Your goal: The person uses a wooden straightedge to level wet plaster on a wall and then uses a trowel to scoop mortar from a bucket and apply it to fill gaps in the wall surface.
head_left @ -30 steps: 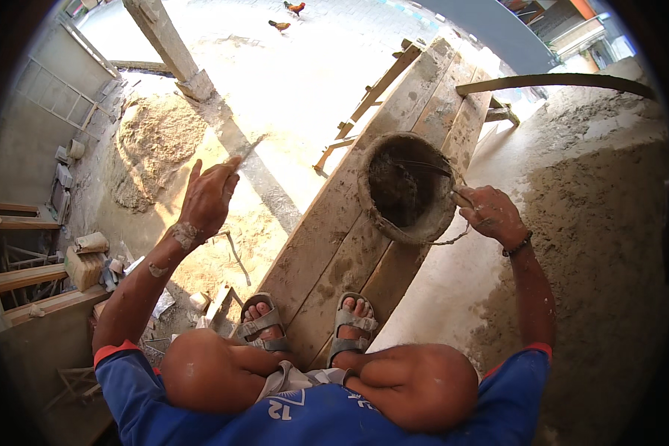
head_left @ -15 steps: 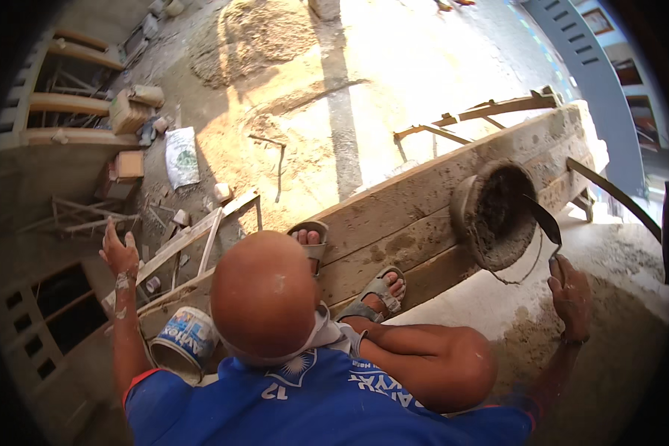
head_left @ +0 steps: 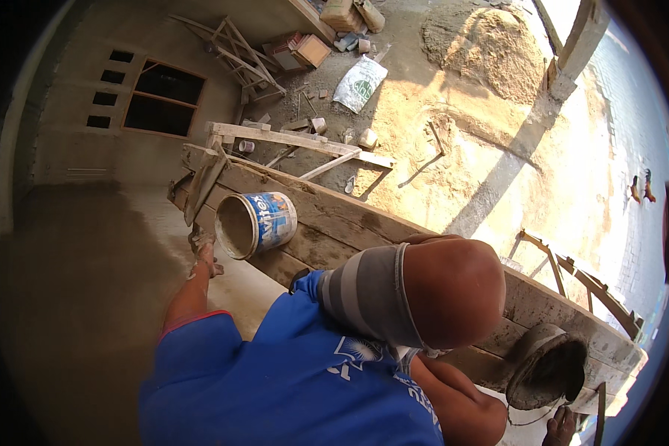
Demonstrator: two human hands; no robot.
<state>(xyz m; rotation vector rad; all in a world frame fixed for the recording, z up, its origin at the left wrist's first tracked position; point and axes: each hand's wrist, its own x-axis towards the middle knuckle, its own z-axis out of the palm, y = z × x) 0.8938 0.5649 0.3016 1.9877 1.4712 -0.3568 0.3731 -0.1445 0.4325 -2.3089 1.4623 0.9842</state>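
Mortar-caked bucket (head_left: 526, 348) just beside the right grip (head_left: 560, 429), finger closure unclear

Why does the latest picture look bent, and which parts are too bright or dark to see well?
Head view: outlines curve and the corners go black, fitting a wide fisheye lens; head view, right side: sunlit ground glares nearly white beside a long shadow band; head view, bottom right: the right hand is dark and cut off.
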